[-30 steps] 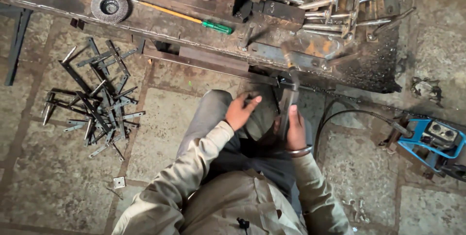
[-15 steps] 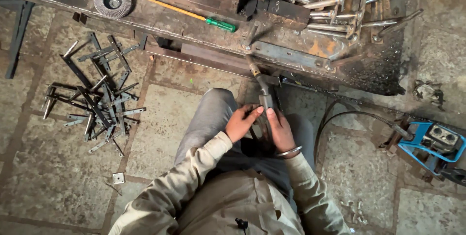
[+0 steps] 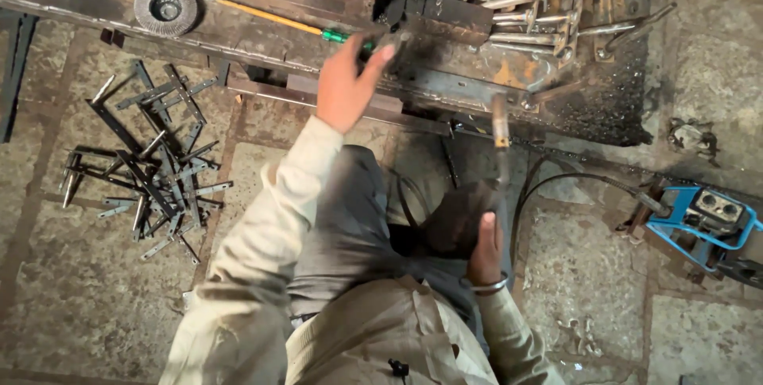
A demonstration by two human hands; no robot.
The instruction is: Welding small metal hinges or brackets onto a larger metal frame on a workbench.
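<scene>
Fingers of the left hand [image 3: 347, 83] are spread and slightly curled, reaching forward over the edge of the steel tabletop [image 3: 238, 23], and they hold nothing. Just beyond the fingertips lies a screwdriver [image 3: 282, 19] with a yellow shaft and green handle; its long axis runs from upper left down to the right, and the green handle end sits nearest the hand, partly covered by it. A dark piece of metal just past the fingertips is blurred, so whether they touch it I cannot tell.

The right hand [image 3: 486, 251] is low, close to the body, wrapped around the dark grip of a welding torch [image 3: 498, 135], whose neck points up toward the tabletop's front edge, well apart from the left hand. A black cable [image 3: 556, 182] curves from it toward a blue machine [image 3: 703, 222] on the stone floor [image 3: 95, 290].

A flap disc [image 3: 165, 7] lies far left on the tabletop, and steel rods [image 3: 540, 11] crowd the right. A heap of metal offcuts [image 3: 147, 170] lies on the floor. The torch grip is mostly hidden by a dark cloth.
</scene>
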